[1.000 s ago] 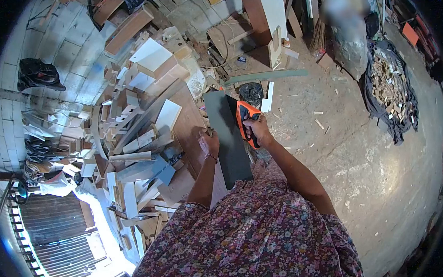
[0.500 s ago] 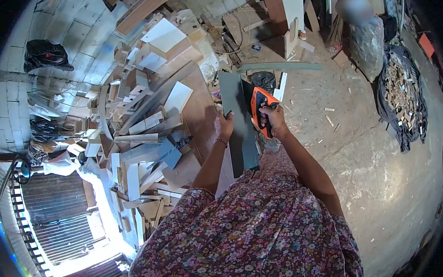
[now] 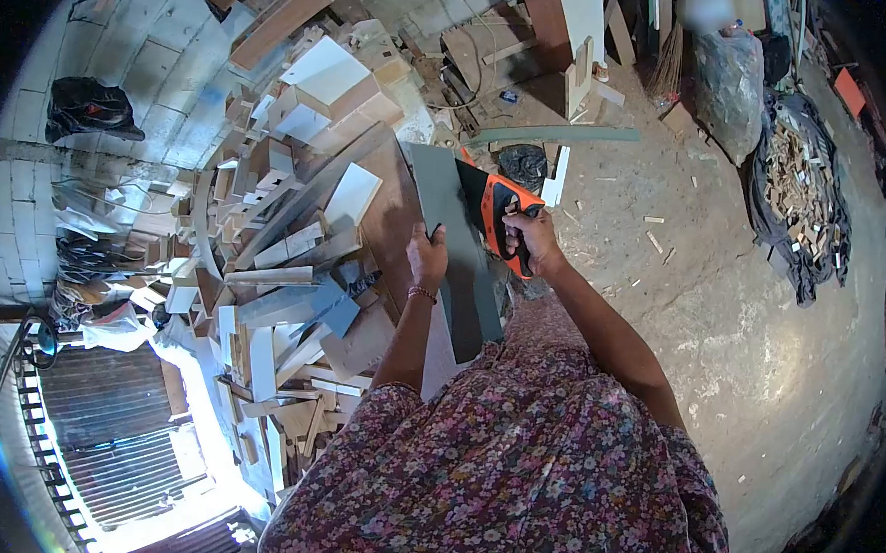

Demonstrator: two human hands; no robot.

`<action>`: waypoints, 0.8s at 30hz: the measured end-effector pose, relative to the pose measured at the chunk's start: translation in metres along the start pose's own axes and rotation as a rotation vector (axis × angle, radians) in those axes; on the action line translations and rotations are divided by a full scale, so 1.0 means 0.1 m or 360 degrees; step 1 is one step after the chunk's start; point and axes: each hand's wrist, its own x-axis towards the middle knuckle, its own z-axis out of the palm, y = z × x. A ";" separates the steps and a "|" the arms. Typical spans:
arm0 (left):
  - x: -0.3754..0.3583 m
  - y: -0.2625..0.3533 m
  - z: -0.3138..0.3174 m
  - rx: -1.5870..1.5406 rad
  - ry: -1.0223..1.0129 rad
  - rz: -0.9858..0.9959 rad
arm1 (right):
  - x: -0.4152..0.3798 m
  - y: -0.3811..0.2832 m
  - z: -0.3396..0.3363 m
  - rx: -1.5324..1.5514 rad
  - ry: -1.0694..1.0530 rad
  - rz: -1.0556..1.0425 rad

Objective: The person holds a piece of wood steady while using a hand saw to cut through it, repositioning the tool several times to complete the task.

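My left hand (image 3: 427,259) grips the left edge of a long grey-green board (image 3: 447,239), thumb on its upper face. The board slants up and away from my lap in front of me. On its right side, my right hand (image 3: 532,243) is wrapped round the orange and black handle of a handsaw (image 3: 497,204). The saw's dark blade lies close along the board's right edge, and part of it is hidden there.
A large heap of wood offcuts (image 3: 293,269) fills the left side. A black plastic bag (image 3: 524,168) and a long green strip (image 3: 561,134) lie ahead. At the right, a dark sheet (image 3: 763,183) holds small wood scraps, beside a full clear sack (image 3: 730,96).
The board and both hands have shifted slightly left, with the board's far end leaning further left. More of the saw's dark blade shows beside the board.
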 end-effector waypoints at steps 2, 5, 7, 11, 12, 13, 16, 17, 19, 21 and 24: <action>0.03 -0.11 0.06 0.0061 -0.0006 -0.0010 | 0.03 0.02 0.03 -0.0055 0.0035 0.0073; -0.01 -0.25 0.17 0.0155 0.0036 0.0042 | 0.17 0.19 0.02 -0.0204 0.0071 0.0076; 0.01 -0.20 0.15 0.0178 0.0078 0.0129 | 0.14 0.15 0.07 -0.0190 0.0077 0.0037; -0.01 -0.23 0.13 0.0050 0.0017 0.0068 | 0.05 0.07 0.05 -0.0152 0.0050 0.0067; 0.01 -0.20 0.12 0.0001 0.0043 0.0074 | 0.06 0.06 0.06 -0.0077 0.0008 0.0014; 0.01 -0.18 0.10 -0.0005 0.0044 0.0078 | 0.07 0.05 0.08 -0.0081 0.0007 0.0008; -0.03 -0.20 0.10 0.0118 0.0068 -0.0044 | 0.14 0.14 0.12 -0.0182 0.0006 0.0085; -0.03 -0.29 0.14 0.0190 0.0034 -0.0043 | 0.15 0.20 0.13 -0.0179 0.0005 0.0085; 0.02 -0.36 0.16 0.0266 0.0011 -0.0031 | 0.18 0.25 0.19 -0.0243 0.0074 0.0060; -0.01 -0.36 0.18 0.0155 0.0102 0.0089 | 0.17 0.22 0.19 -0.0303 0.0082 0.0037; -0.01 -0.25 0.13 0.0062 0.0051 0.0042 | 0.12 0.13 0.15 -0.0192 0.0054 0.0052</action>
